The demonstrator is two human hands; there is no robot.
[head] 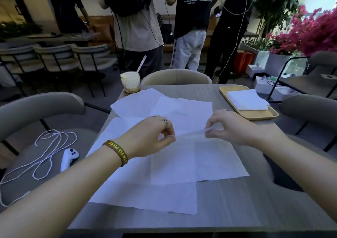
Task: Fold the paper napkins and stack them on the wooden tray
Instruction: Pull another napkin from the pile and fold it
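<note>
Napkin sheet (200,157), topmost at the middle of the table (237,210), is pinched along its far edge by my left hand (155,133) and right hand (229,126), thumb against fingertips. Two more open sheets lie under it, one toward the near edge (145,192) and one toward the far edge (164,102). At the far right corner the wooden tray (259,115) already carries a folded stack (246,99). I judge the job partly done, with three sheets left.

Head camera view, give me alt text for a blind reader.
The left hand and right hand pinch the far edge of an unfolded napkin on a grey table. Other open napkins lie beneath and beyond it; a folded stack sits on the wooden tray far right.
</note>
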